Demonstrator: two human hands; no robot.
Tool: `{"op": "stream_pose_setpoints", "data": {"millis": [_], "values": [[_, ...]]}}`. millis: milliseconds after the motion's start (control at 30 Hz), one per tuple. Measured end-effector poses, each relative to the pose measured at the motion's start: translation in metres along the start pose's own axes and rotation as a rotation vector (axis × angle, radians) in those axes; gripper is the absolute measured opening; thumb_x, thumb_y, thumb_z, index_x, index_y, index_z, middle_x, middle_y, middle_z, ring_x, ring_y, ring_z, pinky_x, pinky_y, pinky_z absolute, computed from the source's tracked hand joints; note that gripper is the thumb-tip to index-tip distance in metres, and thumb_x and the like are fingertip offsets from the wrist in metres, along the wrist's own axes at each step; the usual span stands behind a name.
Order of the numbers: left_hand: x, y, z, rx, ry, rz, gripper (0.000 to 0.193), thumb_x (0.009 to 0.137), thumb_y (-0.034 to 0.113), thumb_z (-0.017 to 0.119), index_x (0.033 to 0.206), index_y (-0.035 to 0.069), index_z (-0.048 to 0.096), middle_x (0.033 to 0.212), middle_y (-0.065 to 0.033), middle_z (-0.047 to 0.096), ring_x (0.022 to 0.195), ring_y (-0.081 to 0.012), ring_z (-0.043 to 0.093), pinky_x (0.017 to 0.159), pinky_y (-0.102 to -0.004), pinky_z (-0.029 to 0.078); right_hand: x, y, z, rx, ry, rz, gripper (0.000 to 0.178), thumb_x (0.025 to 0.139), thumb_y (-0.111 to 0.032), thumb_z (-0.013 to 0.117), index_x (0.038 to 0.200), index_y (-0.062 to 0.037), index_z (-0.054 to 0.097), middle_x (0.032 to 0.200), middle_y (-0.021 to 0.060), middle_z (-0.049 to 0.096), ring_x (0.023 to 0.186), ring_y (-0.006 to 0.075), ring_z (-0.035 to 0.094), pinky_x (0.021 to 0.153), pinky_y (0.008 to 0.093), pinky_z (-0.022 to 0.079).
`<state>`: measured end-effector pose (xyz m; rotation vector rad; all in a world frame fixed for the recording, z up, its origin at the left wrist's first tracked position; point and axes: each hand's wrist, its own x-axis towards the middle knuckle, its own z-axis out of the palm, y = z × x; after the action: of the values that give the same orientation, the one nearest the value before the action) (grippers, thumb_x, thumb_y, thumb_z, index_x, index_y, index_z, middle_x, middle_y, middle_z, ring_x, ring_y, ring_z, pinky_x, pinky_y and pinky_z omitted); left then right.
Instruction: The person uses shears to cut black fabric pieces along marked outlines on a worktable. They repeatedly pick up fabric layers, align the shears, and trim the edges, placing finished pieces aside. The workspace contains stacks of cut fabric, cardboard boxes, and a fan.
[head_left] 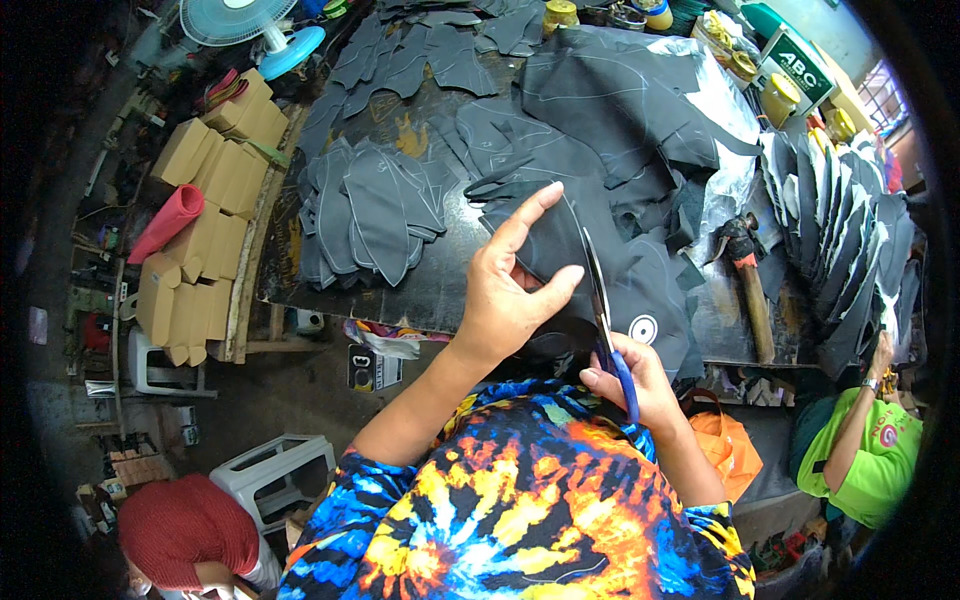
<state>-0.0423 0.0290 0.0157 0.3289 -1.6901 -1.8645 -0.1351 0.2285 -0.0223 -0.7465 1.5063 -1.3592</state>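
My left hand (495, 305) holds a piece of black sheet material (545, 240). Its index finger and thumb are spread over the piece, while the other fingers are mostly hidden. In my right hand (640, 385) are scissors (602, 290) with blue handles, the blades pointing away from me along the piece's right side. A thin curled black strip (500, 178) lies near my left fingertips. Beside the scissors, a white disc with a black ring (643, 329) rests on black sheet. To the left are stacked leaf-shaped black pieces (375, 215) with pale outlines.
More black sheets (620, 100) cover the far table. A hammer (748, 290) lies right, near fanned black pieces (830, 240). Cardboard boxes (200, 240) and a fan (270, 45) stand left. A person in green (880, 450) works at right; another in dark red (190, 535) is lower left.
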Motion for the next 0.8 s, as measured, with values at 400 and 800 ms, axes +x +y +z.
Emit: {"op": "stream_pose_setpoints", "data": {"millis": [400,800], "values": [[-0.013,0.004,0.014,-0.088,-0.014,0.043,0.102,0.082,-0.011,0.072,0.164,0.006,0.014,0.143,-0.0117,0.054,0.126,-0.0193,0.058,0.110,-0.0354,0.046,0.000,0.000,0.000,0.010,0.054,0.054,0.024,0.089,-0.016,0.079,0.082,-0.0086,0.058,0.075,-0.0085,0.051,0.071,0.0023,0.045,0.063,0.0218,0.038],[0.001,0.003,-0.007,0.096,0.002,0.121,0.071,0.081,-0.008,0.075,0.148,-0.002,0.051,0.142,-0.0140,0.060,0.128,-0.0167,0.058,0.111,-0.0308,0.043,-0.001,-0.012,-0.007,0.075,-0.034,-0.110,0.021,0.090,-0.016,0.077,0.094,-0.0058,0.060,0.082,-0.0053,0.053,0.075,0.0059,0.047,0.069,0.0242,0.043]]}}
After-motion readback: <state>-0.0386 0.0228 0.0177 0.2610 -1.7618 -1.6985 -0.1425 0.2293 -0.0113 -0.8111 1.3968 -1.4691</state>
